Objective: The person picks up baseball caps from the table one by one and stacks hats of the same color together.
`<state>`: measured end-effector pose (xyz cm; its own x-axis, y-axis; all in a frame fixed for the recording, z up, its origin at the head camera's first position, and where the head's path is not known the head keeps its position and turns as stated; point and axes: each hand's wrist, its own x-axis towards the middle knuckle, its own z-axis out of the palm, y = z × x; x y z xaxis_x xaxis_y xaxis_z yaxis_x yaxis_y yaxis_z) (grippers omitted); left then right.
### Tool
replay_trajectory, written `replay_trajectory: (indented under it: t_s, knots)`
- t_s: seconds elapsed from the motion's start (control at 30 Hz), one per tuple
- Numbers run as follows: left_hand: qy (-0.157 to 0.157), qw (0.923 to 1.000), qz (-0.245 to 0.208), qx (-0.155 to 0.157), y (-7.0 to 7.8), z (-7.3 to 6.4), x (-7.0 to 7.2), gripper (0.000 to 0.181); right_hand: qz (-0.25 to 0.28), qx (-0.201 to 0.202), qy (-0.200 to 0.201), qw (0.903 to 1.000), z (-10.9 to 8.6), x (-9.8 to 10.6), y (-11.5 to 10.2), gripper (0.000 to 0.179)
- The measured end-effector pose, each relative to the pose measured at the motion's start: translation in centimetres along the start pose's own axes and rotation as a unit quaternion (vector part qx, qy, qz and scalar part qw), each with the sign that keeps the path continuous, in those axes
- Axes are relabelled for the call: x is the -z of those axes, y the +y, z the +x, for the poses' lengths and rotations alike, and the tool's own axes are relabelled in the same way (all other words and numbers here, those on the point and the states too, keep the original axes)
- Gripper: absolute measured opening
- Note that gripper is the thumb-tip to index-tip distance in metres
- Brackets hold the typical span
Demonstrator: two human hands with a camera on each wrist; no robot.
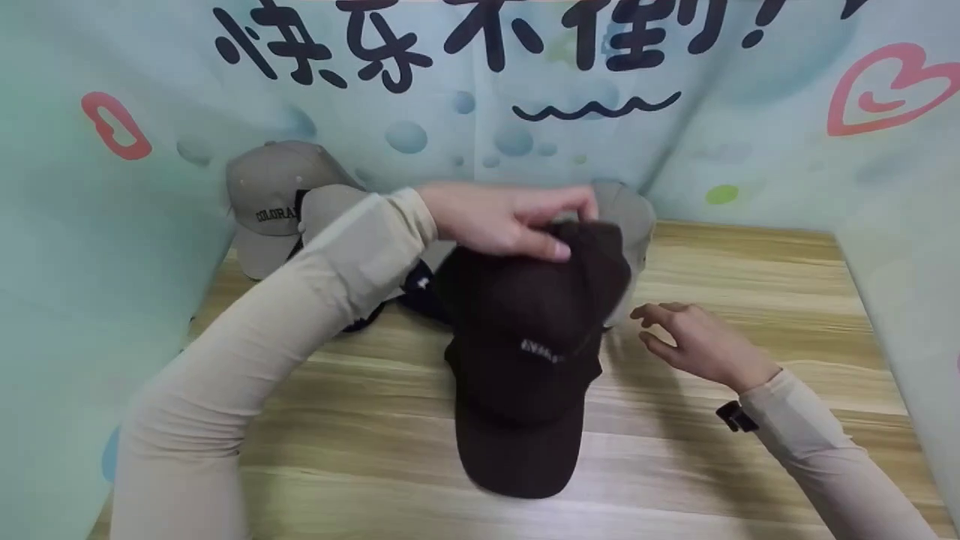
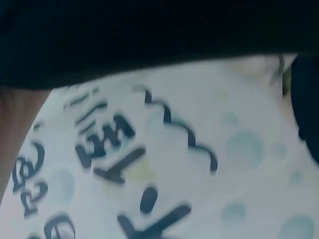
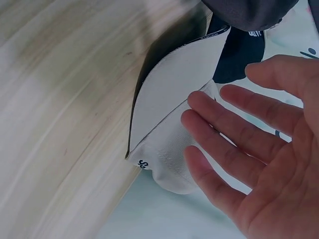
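In the head view my left hand [image 1: 502, 221] reaches across and pinches a dark brown baseball cap [image 1: 517, 300] at the top, thumb on the near side. The cap hangs with its brim toward me and has small pale lettering on the front. A dark shape [image 2: 149, 35] fills the top of the left wrist view. To the right of the brown cap, my right hand [image 1: 697, 345] hovers with loosely spread fingers, holding nothing. Next to it, partly behind the brown cap, is a light grey cap [image 1: 630, 217]. The right wrist view shows that hand's fingers [image 3: 234, 124] before a pale cap [image 3: 169, 159].
Back left stands a grey cap [image 1: 262, 184] with dark lettering, and another grey cap [image 1: 330, 210] overlaps it. A navy cap [image 1: 424, 300] is partly hidden behind the brown one. The wooden table [image 1: 757, 285] meets a printed backdrop [image 1: 480, 135] behind and at both sides.
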<state>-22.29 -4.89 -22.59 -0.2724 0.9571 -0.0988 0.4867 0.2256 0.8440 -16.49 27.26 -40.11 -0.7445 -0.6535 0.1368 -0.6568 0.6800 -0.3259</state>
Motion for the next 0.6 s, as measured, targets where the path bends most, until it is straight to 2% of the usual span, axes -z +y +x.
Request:
replay_trajectory:
  t_s: [0.07,0.17,0.23,0.37,0.47,0.6]
  knots:
    - [-0.027,0.9994,-0.009,-0.017,-0.6,0.5,-1.1,0.02,0.002,-0.001,0.0,1.0,-0.1,0.0,0.1,0.023]
    - [-0.06,0.9975,-0.032,-0.017,-1.6,1.0,-2.7,0.021,0.006,-0.003,-0.005,1.0,-0.2,-0.1,0.2,0.023]
    - [-0.078,0.9949,-0.062,-0.011,-2.3,1.3,-3.8,0.022,0.012,-0.007,-0.01,0.9998,-0.3,-0.2,0.2,0.023]
    - [-0.111,0.9848,-0.133,0.0,-4.0,1.9,-5.6,0.023,0.015,-0.011,-0.014,0.9997,-0.3,-0.5,0.4,0.023]
    - [-0.124,0.9766,-0.176,0.007,-5.4,2.3,-6.5,0.024,0.017,-0.012,-0.014,0.9997,-0.3,-0.8,0.5,0.023]
    - [-0.112,0.9714,-0.208,0.025,-7.7,2.7,-6.9,0.026,0.023,-0.006,-0.011,0.9997,-0.1,-1.3,0.6,0.023]
